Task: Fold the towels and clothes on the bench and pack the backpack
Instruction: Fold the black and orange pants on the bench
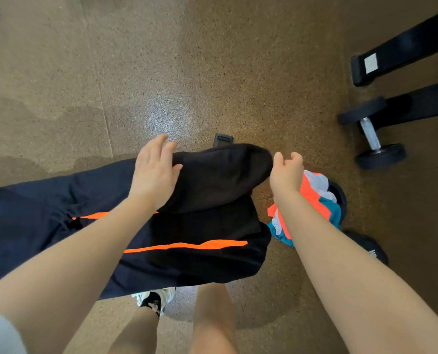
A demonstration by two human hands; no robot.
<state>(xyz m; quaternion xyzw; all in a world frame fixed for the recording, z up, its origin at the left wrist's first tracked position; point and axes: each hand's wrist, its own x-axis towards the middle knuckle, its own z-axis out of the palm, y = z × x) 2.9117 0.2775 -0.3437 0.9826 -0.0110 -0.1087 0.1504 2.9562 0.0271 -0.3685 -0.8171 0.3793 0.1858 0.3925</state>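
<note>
1. Across the near middle, one pair of black track pants (pixel 192 241) with two orange stripes lies on the bench, long axis running left to right, one end folded over at the far right.
2. One left hand (pixel 154 169) rests flat on the folded part, fingers straight.
3. One right hand (pixel 287 172) hovers at the fold's right edge, fingers loosely curled, holding nothing.
4. One orange, white and teal garment (pixel 315 198) lies bunched just right of the pants.
5. One dumbbell (pixel 371 134) sits on the speckled floor (pixel 161 60) at the far right.
</note>
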